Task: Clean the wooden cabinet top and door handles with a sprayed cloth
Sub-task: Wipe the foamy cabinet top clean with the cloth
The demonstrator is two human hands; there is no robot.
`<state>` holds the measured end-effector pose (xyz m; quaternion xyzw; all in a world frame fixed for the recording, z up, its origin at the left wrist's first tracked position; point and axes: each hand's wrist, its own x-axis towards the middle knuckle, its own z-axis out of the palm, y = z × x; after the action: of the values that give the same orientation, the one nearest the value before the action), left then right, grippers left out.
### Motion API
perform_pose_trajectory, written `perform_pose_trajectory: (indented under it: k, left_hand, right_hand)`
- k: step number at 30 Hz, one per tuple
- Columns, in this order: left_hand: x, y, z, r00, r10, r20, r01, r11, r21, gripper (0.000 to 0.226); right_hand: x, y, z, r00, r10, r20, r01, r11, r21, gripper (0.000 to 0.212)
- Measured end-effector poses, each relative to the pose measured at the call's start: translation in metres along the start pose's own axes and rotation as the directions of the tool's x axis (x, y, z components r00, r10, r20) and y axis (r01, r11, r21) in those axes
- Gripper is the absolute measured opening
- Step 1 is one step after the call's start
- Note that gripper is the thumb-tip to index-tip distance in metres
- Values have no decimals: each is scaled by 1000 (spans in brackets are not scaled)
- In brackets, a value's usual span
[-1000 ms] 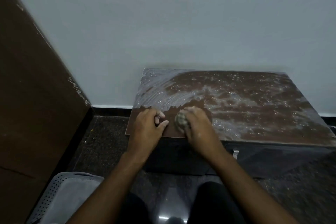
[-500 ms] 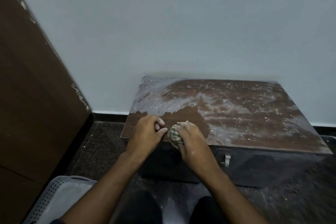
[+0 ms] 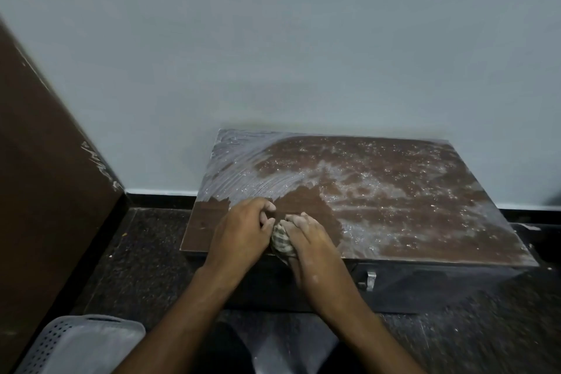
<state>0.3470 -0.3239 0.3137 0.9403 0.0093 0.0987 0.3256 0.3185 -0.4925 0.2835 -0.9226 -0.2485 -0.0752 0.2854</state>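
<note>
A low wooden cabinet stands against the wall; its brown top is covered in white dust and wet smears, with a darker wiped patch at the near left. My right hand is closed on a balled checked cloth at the top's front edge. My left hand rests beside it on the wiped patch, fingers curled, thumb touching the cloth. A metal door handle shows on the dark front, right of my right wrist.
A pale wall rises behind the cabinet. A tall brown panel leans in at the left. A perforated grey plastic basket sits at the lower left on the dark speckled floor. My knees are in view at the bottom.
The cloth and my right hand have slid from the top back to its front edge. My left hand has stayed in place. The view has tilted, so the cabinet sits lower in frame.
</note>
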Motion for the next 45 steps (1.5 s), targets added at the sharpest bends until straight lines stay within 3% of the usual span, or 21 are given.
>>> perform_pose_trajectory:
  k: [8,14,20,25,27,31,34,39,42,45]
  left_hand:
    - [-3,5,-4,1000,-2,-10,2,1000,27,14]
    - [-4,0,-8,1000,-21,-2,21,999,-31,19]
    - [-14,-10,-29,997,-50,-55,44,993,-107,20]
    - [-24,-31,-41,987,-80,-139,69,994,-86,24]
    - [-29,-38,-45,982,-66,-176,50,994,-93,29]
    - [-38,-57,-55,948,-98,-302,69,992,-105,33]
    - [-40,-67,-60,914,-215,-343,174,974,-146,31]
    - [-32,-80,-64,872,-337,-355,296,940,-167,36]
    - [-32,-87,-68,867,-386,-314,328,918,-224,40]
    - [-33,-89,-62,893,-371,-253,314,919,-237,38]
  right_hand:
    - [41,23,-6,990,129,-56,-133,988,-84,40]
    - [5,8,-11,999,-40,-3,40,999,-27,40]
    - [53,8,-7,978,177,-107,-185,980,-71,36]
    - [32,-46,32,995,-102,7,102,994,32,36]
    - [31,-34,26,997,-83,1,83,996,24,44]
    - [35,-19,17,993,86,-76,-91,994,-55,45]
    - [45,-51,41,996,17,-86,-20,999,-35,38]
    - [93,-107,86,987,-146,66,143,988,55,30]
    - [90,-98,74,971,-213,104,207,976,72,36]
    - [59,-55,41,989,-134,67,132,991,32,46]
